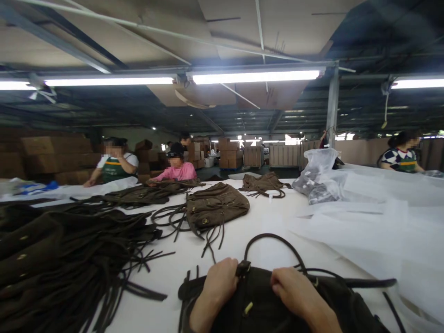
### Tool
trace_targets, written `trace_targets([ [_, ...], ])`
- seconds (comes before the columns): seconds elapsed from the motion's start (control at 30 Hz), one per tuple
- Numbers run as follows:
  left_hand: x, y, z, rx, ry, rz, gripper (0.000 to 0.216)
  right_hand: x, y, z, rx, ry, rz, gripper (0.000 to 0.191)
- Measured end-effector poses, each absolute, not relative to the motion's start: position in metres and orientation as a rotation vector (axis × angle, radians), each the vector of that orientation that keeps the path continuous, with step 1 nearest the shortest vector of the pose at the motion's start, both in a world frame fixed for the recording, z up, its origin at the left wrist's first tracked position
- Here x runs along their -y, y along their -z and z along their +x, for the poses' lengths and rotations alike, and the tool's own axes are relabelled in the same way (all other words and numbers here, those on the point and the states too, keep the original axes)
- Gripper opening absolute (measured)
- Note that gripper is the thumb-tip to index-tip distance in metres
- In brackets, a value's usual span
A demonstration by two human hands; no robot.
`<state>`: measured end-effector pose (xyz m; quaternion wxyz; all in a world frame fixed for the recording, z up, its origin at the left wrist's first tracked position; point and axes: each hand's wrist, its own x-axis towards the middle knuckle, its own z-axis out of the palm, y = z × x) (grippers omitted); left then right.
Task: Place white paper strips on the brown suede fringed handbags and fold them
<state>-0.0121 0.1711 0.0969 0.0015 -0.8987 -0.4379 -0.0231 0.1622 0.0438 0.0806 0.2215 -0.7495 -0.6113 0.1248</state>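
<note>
My left hand (218,282) and right hand (294,289) both curl shut on the top edge of the bag (263,310), flat at the near edge of the table (243,236), likely pinning it steady, its handle (274,238) arching toward the table's middle.

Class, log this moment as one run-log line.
left hand: grips bag top | right hand: grips bag top | table: brown bag, strap pile left, plastic sheets right
</note>
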Motion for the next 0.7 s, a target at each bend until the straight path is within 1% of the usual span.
trace_targets([
  [0.07, -0.171, -0.109, -0.016, 1.342, 0.105, -2.843, 0.028, -0.044, -0.076, 0.165, 1.669, -0.431, -2.067, 0.018],
  [0.13, -0.173, -0.127, -0.025, 1.325, 0.132, -2.880, 0.024, -0.044, -0.075, 0.167, 1.634, -0.448, -2.016, 0.021],
  [0.2, -0.176, -0.145, -0.040, 1.328, 0.143, -2.944, 0.015, -0.045, -0.075, 0.171, 1.600, -0.390, -1.947, 0.027],
  [0.27, -0.173, -0.160, -0.054, 1.372, 0.123, -3.037, 0.010, -0.049, -0.077, 0.175, 1.569, -0.304, -1.931, 0.027],
  [0.33, -0.165, -0.170, -0.062, 1.444, 0.037, -3.129, 0.012, -0.060, -0.083, 0.177, 1.581, -0.231, -1.980, 0.025],
  [0.4, -0.152, -0.174, -0.062, 1.461, -0.081, -3.177, 0.011, -0.078, -0.091, 0.173, 1.712, -0.231, -2.063, 0.027],
  [0.47, -0.137, -0.176, -0.055, 1.380, -0.142, -3.169, 0.013, -0.104, -0.100, 0.161, 1.916, -0.300, -2.130, 0.031],
  [0.53, -0.122, -0.175, -0.045, 1.216, -0.120, -3.141, 0.017, -0.133, -0.105, 0.144, 2.078, -0.387, -2.174, 0.033],
  [0.63, -0.107, -0.172, -0.036, 1.023, -0.113, -3.116, 0.025, -0.171, -0.105, 0.118, 2.172, -0.506, -2.232, 0.039],
  [0.7, -0.101, -0.170, -0.034, 1.022, -0.144, -3.101, 0.029, -0.189, -0.102, 0.103, 2.222, -0.604, -2.255, 0.044],
])
